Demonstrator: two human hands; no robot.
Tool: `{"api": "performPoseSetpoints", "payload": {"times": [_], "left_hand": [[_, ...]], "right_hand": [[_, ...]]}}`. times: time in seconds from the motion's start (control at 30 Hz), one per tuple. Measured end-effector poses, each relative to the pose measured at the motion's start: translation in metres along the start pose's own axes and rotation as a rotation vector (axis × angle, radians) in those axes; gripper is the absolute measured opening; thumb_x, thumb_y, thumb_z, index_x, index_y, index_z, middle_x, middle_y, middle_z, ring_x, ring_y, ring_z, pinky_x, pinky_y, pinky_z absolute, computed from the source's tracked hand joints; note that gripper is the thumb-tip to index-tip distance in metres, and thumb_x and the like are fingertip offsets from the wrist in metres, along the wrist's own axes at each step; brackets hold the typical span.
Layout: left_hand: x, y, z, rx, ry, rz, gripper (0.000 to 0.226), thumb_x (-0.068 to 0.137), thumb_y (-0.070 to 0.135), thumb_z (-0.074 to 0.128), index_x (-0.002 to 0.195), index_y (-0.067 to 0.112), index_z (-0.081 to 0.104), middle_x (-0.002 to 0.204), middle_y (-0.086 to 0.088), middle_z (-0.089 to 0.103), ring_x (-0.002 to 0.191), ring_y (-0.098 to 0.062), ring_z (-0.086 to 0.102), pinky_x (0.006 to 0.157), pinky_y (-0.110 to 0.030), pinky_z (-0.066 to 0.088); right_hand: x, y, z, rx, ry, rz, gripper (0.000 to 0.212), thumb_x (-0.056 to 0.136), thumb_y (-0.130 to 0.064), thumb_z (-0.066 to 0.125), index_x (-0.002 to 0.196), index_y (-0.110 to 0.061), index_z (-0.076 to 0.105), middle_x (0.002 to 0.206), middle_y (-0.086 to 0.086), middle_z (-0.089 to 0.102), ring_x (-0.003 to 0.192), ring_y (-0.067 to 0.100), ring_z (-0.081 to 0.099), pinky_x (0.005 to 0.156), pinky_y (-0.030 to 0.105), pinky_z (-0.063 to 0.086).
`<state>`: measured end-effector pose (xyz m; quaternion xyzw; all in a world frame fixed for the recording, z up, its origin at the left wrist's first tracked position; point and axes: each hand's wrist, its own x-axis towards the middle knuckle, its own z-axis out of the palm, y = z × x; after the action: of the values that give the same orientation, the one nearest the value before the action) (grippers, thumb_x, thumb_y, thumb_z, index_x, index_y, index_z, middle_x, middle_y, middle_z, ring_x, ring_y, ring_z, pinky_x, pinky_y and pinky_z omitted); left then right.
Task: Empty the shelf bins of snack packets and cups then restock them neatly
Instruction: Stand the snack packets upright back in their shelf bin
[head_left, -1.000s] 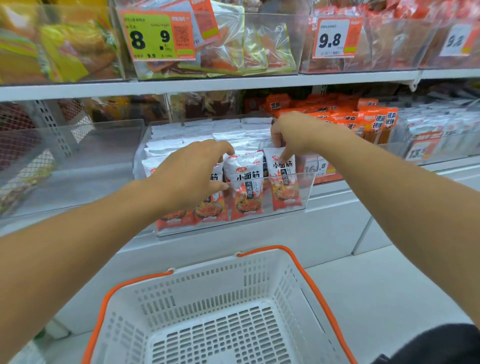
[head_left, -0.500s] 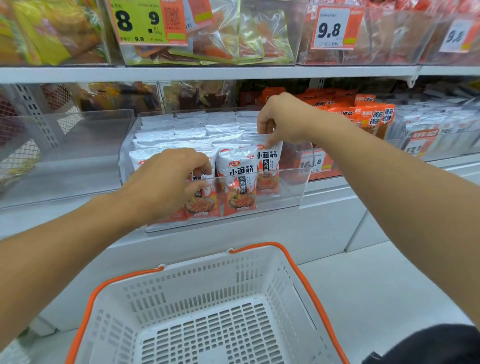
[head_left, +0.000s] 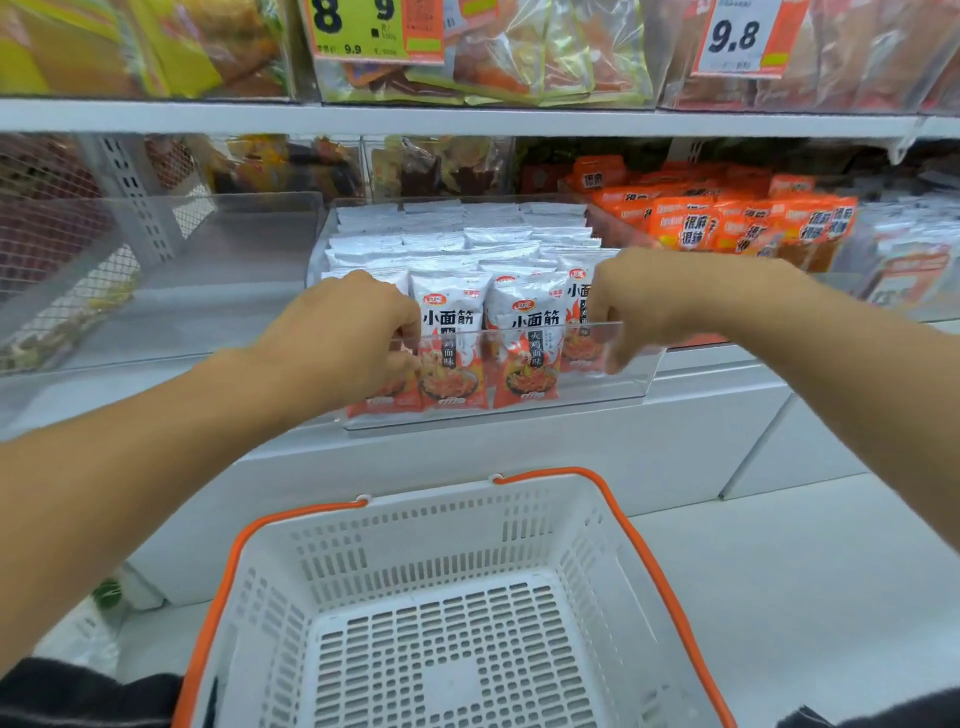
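Head view: white-and-red snack packets (head_left: 527, 348) stand in rows in a clear shelf bin (head_left: 631, 364). Left hand (head_left: 348, 332) curls its fingers, apparently pinching the front-left packet. Right hand (head_left: 636, 306) hooks bent fingers over the bin's front edge by the right packet; its grip is unclear. Below both hands sits a white basket (head_left: 457, 525).

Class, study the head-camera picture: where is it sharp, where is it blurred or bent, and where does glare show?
Head view: the front white and red packets are sharp; the orange packets behind look softer; the white shelf edge bows from wide-angle distortion; glare streaks the clear bags above; lighting is even, with only soft shadows in the basket.
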<state>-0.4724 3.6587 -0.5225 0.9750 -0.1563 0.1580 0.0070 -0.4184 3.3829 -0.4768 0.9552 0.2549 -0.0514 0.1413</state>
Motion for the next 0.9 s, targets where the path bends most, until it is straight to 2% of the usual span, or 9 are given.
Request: {"api": "performPoseSetpoints", "payload": {"times": [0.07, 0.17, 0.27, 0.4, 0.7, 0.8, 0.9], "left_hand": [[-0.003, -0.002, -0.001, -0.028, -0.026, -0.029, 0.016, 0.083, 0.036, 0.076, 0.084, 0.022, 0.068, 0.086, -0.002, 0.070, 0.083, -0.025, 0.060, 0.071, -0.035, 0.051], [0.000, -0.002, 0.000, -0.076, -0.029, -0.053, 0.015, 0.083, 0.033, 0.078, 0.081, 0.024, 0.067, 0.084, -0.004, 0.069, 0.081, -0.026, 0.060, 0.070, -0.033, 0.049], [0.010, -0.006, 0.002, -0.081, 0.003, -0.072, 0.013, 0.084, 0.033, 0.077, 0.084, 0.022, 0.069, 0.086, -0.005, 0.070, 0.083, -0.028, 0.061, 0.071, -0.035, 0.050], [0.023, -0.015, 0.004, -0.083, 0.029, -0.109, 0.014, 0.084, 0.034, 0.077, 0.088, 0.022, 0.070, 0.090, -0.005, 0.070, 0.085, -0.028, 0.062, 0.073, -0.037, 0.052], [0.043, -0.022, 0.024, -0.007, 0.044, -0.180, 0.009, 0.087, 0.024, 0.076, 0.093, 0.020, 0.071, 0.097, -0.010, 0.069, 0.089, -0.033, 0.063, 0.075, -0.039, 0.053], [0.048, -0.022, 0.032, 0.027, 0.058, -0.210, 0.008, 0.086, 0.020, 0.077, 0.089, 0.019, 0.070, 0.093, -0.010, 0.068, 0.083, -0.033, 0.062, 0.069, -0.037, 0.051], [0.051, -0.020, 0.039, 0.156, 0.044, -0.225, 0.007, 0.086, 0.016, 0.076, 0.089, 0.016, 0.070, 0.091, -0.009, 0.067, 0.083, -0.033, 0.064, 0.062, -0.035, 0.046]], "right_hand": [[0.000, 0.000, 0.012, 0.017, 0.130, -0.004, 0.020, 0.074, -0.040, 0.084, 0.074, -0.023, 0.074, 0.067, -0.009, 0.060, 0.062, 0.001, 0.046, 0.059, 0.029, 0.041], [0.000, 0.007, 0.014, 0.120, 0.247, 0.030, 0.016, 0.071, -0.037, 0.086, 0.073, -0.024, 0.077, 0.070, -0.004, 0.068, 0.066, 0.013, 0.056, 0.062, 0.036, 0.050], [0.010, 0.011, 0.017, 0.119, 0.329, 0.057, 0.016, 0.074, -0.037, 0.084, 0.074, -0.023, 0.077, 0.074, -0.001, 0.069, 0.072, 0.020, 0.058, 0.065, 0.039, 0.054], [0.028, 0.015, 0.016, 0.124, 0.367, 0.090, 0.016, 0.075, -0.034, 0.084, 0.071, -0.023, 0.074, 0.077, 0.003, 0.069, 0.076, 0.028, 0.061, 0.065, 0.039, 0.055], [0.059, 0.014, 0.032, 0.118, 0.431, 0.115, 0.011, 0.077, -0.030, 0.083, 0.076, -0.021, 0.077, 0.078, 0.001, 0.071, 0.073, 0.021, 0.055, 0.064, 0.031, 0.044], [0.065, 0.015, 0.035, 0.130, 0.446, 0.127, 0.012, 0.078, -0.029, 0.083, 0.073, -0.021, 0.076, 0.075, 0.001, 0.069, 0.072, 0.022, 0.056, 0.063, 0.031, 0.044], [0.070, 0.011, 0.041, 0.091, 0.449, 0.149, 0.012, 0.077, -0.030, 0.082, 0.075, -0.020, 0.076, 0.077, 0.004, 0.070, 0.075, 0.027, 0.059, 0.063, 0.030, 0.040]]}}
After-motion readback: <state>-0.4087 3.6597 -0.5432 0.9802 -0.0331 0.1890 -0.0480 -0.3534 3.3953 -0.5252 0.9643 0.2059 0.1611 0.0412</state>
